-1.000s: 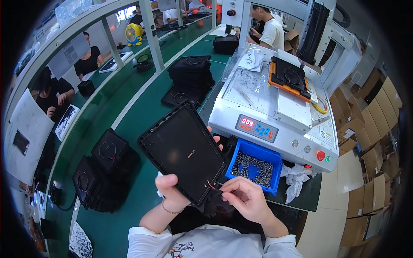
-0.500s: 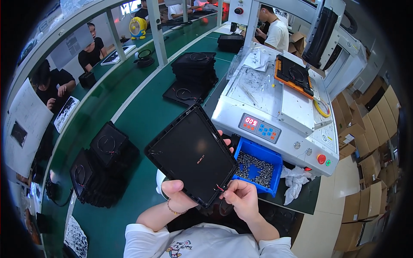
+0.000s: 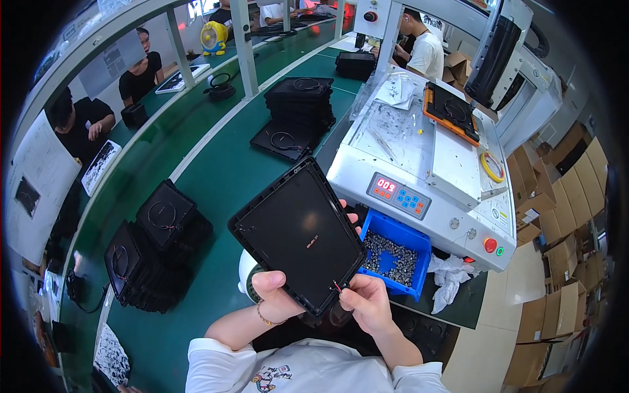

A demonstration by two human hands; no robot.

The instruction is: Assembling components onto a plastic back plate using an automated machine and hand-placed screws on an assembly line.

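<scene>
A black rectangular plastic cover (image 3: 288, 226), with small clips along its raised rim, is held tilted in front of me. My left hand (image 3: 278, 298) supports it from underneath, the thumb over its lower left edge and fingertips showing past its right edge. At the cover's lower right corner, my right hand (image 3: 368, 304) pinches thin red and dark wires (image 3: 337, 286). Their ends are hidden by my fingers. Just right of the cover, a blue bin (image 3: 422, 262) holds many small metal parts (image 3: 393, 252).
Stacks of black covers (image 3: 167, 213) (image 3: 298, 98) stand on the green table (image 3: 226, 170). At right is a white benchtop machine (image 3: 357, 160) with a black cover in an orange fixture (image 3: 452, 131). Crumpled white paper (image 3: 449, 278) lies beside the bin. Co-workers (image 3: 85, 124) sit across the table.
The view has shifted slightly. The cover has turned a little in my left hand, and both hands keep their hold. A co-worker's hands at the left have moved.
</scene>
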